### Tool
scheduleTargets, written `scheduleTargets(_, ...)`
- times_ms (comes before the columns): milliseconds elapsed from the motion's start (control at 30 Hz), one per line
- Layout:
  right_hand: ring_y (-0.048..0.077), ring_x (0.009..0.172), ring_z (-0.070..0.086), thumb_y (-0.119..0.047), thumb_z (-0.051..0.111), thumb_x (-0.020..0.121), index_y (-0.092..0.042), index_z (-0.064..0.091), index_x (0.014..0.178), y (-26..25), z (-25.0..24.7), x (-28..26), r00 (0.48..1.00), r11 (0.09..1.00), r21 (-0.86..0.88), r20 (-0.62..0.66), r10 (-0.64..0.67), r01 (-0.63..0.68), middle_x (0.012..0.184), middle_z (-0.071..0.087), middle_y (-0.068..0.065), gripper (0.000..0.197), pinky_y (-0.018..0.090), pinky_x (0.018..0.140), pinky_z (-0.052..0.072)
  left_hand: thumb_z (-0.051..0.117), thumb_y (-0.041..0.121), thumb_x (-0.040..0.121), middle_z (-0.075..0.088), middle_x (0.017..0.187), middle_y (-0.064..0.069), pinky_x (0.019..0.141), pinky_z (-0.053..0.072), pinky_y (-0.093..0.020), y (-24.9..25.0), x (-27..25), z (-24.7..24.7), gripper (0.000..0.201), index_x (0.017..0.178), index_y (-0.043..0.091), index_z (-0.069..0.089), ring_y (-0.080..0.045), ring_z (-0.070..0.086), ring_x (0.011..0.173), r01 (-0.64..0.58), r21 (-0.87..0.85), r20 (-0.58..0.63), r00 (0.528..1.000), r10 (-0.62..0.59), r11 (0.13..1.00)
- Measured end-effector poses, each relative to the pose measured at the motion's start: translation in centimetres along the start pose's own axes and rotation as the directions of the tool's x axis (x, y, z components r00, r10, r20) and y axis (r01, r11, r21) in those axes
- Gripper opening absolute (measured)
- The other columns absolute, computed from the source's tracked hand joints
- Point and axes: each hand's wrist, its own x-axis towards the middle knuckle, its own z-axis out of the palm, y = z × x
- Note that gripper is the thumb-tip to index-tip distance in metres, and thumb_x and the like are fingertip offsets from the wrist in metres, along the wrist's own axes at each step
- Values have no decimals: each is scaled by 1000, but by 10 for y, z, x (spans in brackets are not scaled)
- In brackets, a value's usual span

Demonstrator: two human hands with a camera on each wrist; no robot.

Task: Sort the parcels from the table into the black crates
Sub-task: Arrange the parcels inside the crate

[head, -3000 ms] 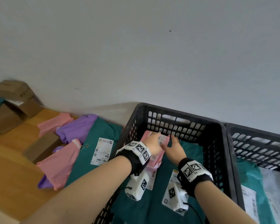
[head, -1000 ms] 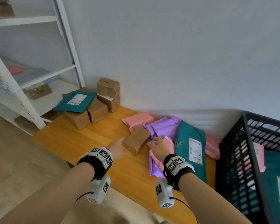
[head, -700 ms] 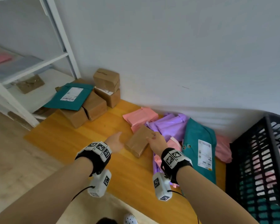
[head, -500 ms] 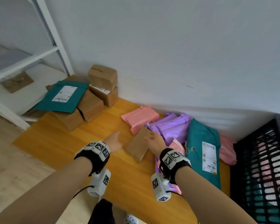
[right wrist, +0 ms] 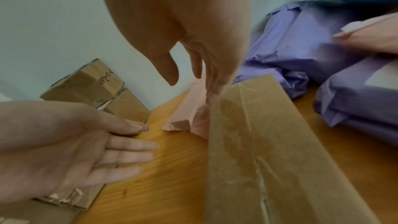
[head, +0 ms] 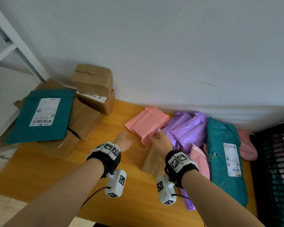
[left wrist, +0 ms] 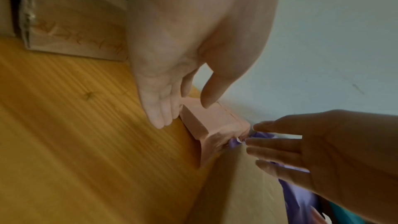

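- The brown box [head: 152,159] lies near the surface's [head: 39,167] front edge.
- Both grips are wide: the right hand [head: 161,142] above it, the left hand [head: 124,141] beside it.
- It may slip and fall if grabbed one-handed.

Both arms are bare, no sleeves. The left hand [head: 124,141] has a black band round the wrist w/ white square tiles on top, each printed w/ a black-and-white checker mark. A small white box hangs under the band, w/ the same kind of marks on its sides, and a thin black cable runs out of its lower end. The right hand [head: 161,142] wears the same kit: black band, white marked tiles, white box below, black cable. Maybe a small screw or clip joins box to band; too blurry to tell.
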Motion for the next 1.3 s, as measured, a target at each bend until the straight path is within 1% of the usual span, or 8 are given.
scheduleTargets(133,20,108,54,-10,52,91,-10,44,132,-7,7,9,998,998,32,-3,57,-57,118,58,4,42,16,75,29,48,3,93,54,93,-5,100,42,-37,-1,28,-2,53,143,9,32,-25,51,104,159,-307,80,987,-141,938)
scheduleTargets(233,19,116,50,-9,52,93,-12,35,143,-9,12,15,996,995,57,-12,83,-82,128,53,4,53,12,79,29,42,-2,96,51,88,-3,107,37,-36,1,43,-4,48,143,3,32,-27,48,121,255,-458,156,966,-206,851)
scheduleTargets(333,19,110,51,-8,51,92,-12,34,143,-9,21,27,994,991,78,-12,109,-108,122,52,4,54,19,86,36,43,0,96,54,122,-18,103,40,-37,6,55,-3,38,134,6,42,-28,48,125,293,-512,171,956,-239,807)
scheduleTargets(533,31,119,52,-6,53,85,-13,37,142,-7,44,50,997,992,102,-8,80,-79,141,42,12,60,46,101,44,50,7,95,51,80,-6,89,46,-33,6,81,7,23,73,12,48,-18,52,80,293,-517,160,956,-245,804)
scheduleTargets(833,28,138,35,-6,54,87,-17,30,147,-3,46,56,999,997,67,-2,37,-37,158,15,5,66,45,107,40,56,12,93,57,105,-15,87,48,-36,7,94,8,8,94,6,50,-25,54,98,220,-563,82,974,-211,797)
scheduleTargets(967,31,134,39,-11,55,86,-20,27,148,-3,48,58,999,997,59,3,39,-40,156,21,6,69,47,103,43,60,8,91,58,99,-16,70,50,-30,8,96,7,10,86,9,51,-26,55,89,130,-530,-21,986,-166,838)
scheduleTargets(1100,31,127,47,-18,56,82,-24,26,148,1,51,58,998,991,117,2,60,-59,151,34,8,73,49,100,45,65,5,86,61,101,-17,84,54,-36,12,94,5,10,89,7,56,-25,60,90,95,-488,-21,993,-120,868)
scheduleTargets(1300,28,135,40,-18,56,88,-16,27,149,-9,45,51,999,992,122,-30,36,-32,156,19,3,67,45,106,41,80,6,70,60,110,-19,76,56,-30,16,91,-2,54,113,-2,49,-27,64,99,101,-580,-20,990,-139,808)
